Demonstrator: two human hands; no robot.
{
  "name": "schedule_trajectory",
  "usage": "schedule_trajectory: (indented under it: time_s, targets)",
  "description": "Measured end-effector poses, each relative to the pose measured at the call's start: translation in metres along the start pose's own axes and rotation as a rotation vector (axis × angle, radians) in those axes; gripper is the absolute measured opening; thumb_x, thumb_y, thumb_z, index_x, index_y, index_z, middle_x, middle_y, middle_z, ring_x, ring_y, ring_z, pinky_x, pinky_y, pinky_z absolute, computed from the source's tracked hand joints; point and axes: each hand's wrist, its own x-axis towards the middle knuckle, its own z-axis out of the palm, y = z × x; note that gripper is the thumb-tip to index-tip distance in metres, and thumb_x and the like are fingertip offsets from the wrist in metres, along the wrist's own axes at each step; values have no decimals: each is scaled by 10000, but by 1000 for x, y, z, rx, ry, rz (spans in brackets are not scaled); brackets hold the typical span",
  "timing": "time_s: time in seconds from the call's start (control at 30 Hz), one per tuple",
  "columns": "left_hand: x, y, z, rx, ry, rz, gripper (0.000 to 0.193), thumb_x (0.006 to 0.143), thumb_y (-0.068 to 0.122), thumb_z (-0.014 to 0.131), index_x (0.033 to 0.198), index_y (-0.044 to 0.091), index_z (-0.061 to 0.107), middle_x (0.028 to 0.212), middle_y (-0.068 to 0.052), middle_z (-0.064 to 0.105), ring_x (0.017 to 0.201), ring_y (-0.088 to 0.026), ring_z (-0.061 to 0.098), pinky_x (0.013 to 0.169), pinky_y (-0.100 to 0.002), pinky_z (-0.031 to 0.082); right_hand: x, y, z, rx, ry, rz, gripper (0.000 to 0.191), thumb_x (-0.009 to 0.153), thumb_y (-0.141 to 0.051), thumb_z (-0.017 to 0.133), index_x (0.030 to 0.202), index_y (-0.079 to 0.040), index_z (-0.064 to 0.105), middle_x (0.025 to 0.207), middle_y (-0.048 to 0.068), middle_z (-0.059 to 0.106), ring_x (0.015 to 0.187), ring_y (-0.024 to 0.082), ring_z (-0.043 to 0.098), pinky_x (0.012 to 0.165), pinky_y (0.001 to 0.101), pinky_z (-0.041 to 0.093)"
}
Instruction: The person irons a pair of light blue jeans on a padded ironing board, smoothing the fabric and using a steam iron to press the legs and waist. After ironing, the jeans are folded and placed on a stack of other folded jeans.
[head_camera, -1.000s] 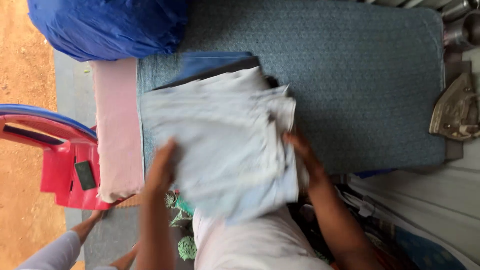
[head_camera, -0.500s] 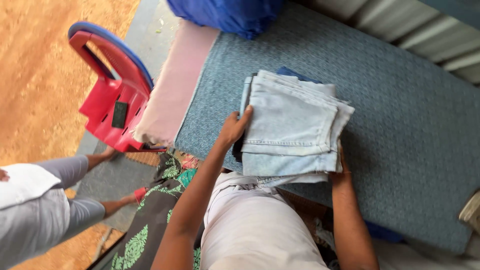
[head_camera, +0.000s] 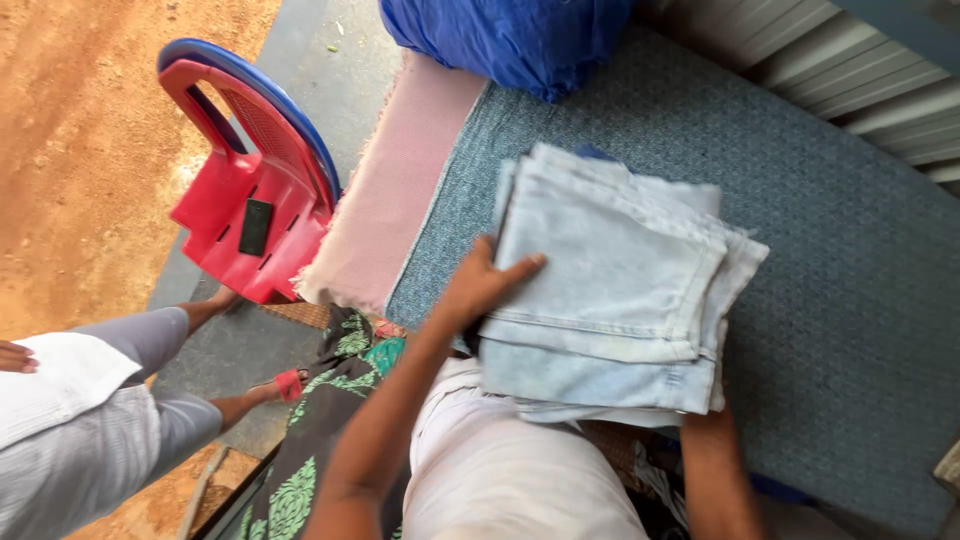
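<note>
A folded stack of pale blue denim garments (head_camera: 615, 285) lies on the near part of a table covered with a blue-grey patterned cloth (head_camera: 830, 230), its lower edge hanging just over the near edge, above the person's white-clad lap. The left hand (head_camera: 482, 285) lies flat on the left side of the stack, fingers stretched out and pressing on the top fold, thumb tucked toward the stack's edge; it grips nothing. The right hand (head_camera: 708, 415) sits under the stack's near right corner, mostly hidden by the denim, so how far it is open cannot be told; only the wrist and forearm show.

A strip of pink padded cloth (head_camera: 395, 190) runs along the left edge of the table, just beside the blue-grey cover. A bright blue fabric bundle (head_camera: 505, 35) rests at the far left corner. Corrugated metal sheeting (head_camera: 860, 75) runs along the far right edge.

Left of the table, a red plastic chair nested in a blue one (head_camera: 250, 190) stands on the grey concrete, with a small black device (head_camera: 255, 227) on its seat. Another person in grey trousers and a white top (head_camera: 90, 420) sits at the lower left, well apart from the stack.
</note>
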Motion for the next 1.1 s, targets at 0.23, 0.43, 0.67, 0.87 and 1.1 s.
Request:
schedule_trajectory:
  time_s: [0.23, 0.43, 0.67, 0.87, 1.1]
  targets:
    - [20, 16, -171, 555, 310, -57, 928, 868, 524, 802, 1473, -75, 432, 1101, -200, 705, 1010, -246, 677, 889, -412, 546, 38, 35, 158, -67, -287, 158, 424, 1046, -375, 570, 1319, -57, 636, 1221, 100, 678, 1109, 172, 623, 939, 368, 502]
    - [94, -18, -195, -116, 74, 15, 624, 925, 267, 677, 1479, 37, 506, 1365, -105, 644, 1158, -211, 653, 963, -340, 533, 65, 60, 191, -223, -208, 154, 411, 1067, -385, 544, 1290, -60, 661, 1196, 100, 690, 1090, 170, 630, 926, 370, 503]
    - [49, -2, -178, 598, 537, 592, 484, 1061, 234, 784, 1351, -52, 522, 1310, -244, 596, 1230, -387, 610, 1061, -450, 511, -3, 130, 105, -766, -434, 122, 396, 1097, -400, 504, 1040, -50, 679, 870, 149, 729, 805, 221, 708, 721, 317, 576]
    - [-35, -15, 31, 421, -12, 1002, 348, 948, 259, 737, 1219, 65, 642, 1325, -149, 629, 1320, -325, 598, 1146, -432, 466, -63, 145, 86, -833, -739, -197, 243, 974, -236, 632, 1068, -26, 710, 984, 210, 745, 918, 324, 746, 799, 471, 564]
    - [9, -89, 229, 1099, 258, 874, 745, 969, 583, 516, 1527, 89, 511, 1619, -234, 413, 1466, -498, 331, 1086, -737, 169, -28, 71, -55, -1229, 526, -496, 648, 885, -394, 691, 1439, -117, 500, 1547, 253, 375, 1446, 488, 276, 1119, 689, 214]
